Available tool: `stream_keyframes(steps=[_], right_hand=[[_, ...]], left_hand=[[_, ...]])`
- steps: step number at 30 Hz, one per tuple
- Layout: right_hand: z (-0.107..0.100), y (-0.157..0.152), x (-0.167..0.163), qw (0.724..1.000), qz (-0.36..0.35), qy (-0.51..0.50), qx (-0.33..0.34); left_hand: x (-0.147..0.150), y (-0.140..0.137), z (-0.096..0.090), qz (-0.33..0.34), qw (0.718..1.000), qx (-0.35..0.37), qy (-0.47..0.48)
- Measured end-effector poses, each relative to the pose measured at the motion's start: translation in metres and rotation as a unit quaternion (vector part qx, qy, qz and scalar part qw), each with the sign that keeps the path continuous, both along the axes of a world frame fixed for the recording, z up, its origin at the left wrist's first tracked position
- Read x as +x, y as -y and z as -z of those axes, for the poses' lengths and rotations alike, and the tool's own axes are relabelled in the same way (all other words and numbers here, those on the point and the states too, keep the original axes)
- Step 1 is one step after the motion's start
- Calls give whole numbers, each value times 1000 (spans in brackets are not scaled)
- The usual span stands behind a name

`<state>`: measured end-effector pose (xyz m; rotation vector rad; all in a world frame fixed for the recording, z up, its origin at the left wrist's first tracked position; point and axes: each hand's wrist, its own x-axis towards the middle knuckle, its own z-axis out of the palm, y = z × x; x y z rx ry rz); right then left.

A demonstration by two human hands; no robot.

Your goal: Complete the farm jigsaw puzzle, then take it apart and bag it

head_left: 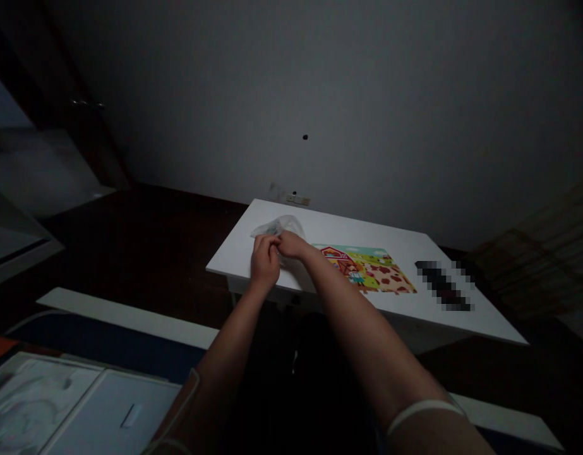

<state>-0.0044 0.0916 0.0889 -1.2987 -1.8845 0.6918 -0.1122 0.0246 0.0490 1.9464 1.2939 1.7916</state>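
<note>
Both hands meet over the left part of a white table point(390, 237), at a clear plastic bag point(286, 222). My left hand point(265, 262) is closed at the bag's near side, thumb against the fingers. Touching it, my right hand point(291, 244) is bent inward and closed on the bag too; its fingertips are mostly hidden. What the bag holds, if anything, I cannot make out. Just right of my right hand lies a colourful farm-scene jigsaw puzzle point(383, 268), with a red barn and a spotted cow pattern; my right forearm covers its left part.
A blurred-out dark object point(443, 287) lies at the table's right side. Behind the table rises a grey wall point(367, 114) with a socket point(298, 200). At lower left are a pale ledge point(130, 316) and flat white boxes point(115, 411). The room is dim.
</note>
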Motion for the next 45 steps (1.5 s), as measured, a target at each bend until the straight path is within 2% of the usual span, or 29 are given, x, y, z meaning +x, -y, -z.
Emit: stream_keyframes(steps=[4,6,7,9,11,13,16,19,23,27,33,38,41,45], right_hand=[[0,31,32,996,-25,84,1],[3,61,51,993,-12,119,23],[6,77,61,985,-2,161,65],[15,110,78,967,41,211,135],[27,137,92,950,103,234,179],[41,157,104,937,143,253,195],[61,176,119,928,151,280,193],[74,187,135,926,149,288,195],[83,196,157,928,130,284,204],[87,197,177,933,98,270,216],[81,190,204,942,73,250,212],[70,198,204,922,121,309,199],[68,206,198,909,137,342,195],[68,206,202,904,150,354,188]], left_hand=[[2,-4,2,-4,1000,-14,-9],[3,-4,5,2,1000,-19,-14],[3,-4,7,0,1000,-20,-16],[4,-4,9,-18,999,-18,-22],[4,-3,10,-46,998,-6,-35],[5,-1,12,-64,996,14,-54],[10,11,19,-64,993,61,-84],[25,33,34,-6,989,86,-119],[57,67,51,103,981,48,-159],[81,82,45,152,966,0,-209],[105,74,25,165,941,-22,-294],[122,68,30,177,924,-34,-336],[125,71,31,163,922,-41,-349],[129,81,22,115,914,-45,-386]])
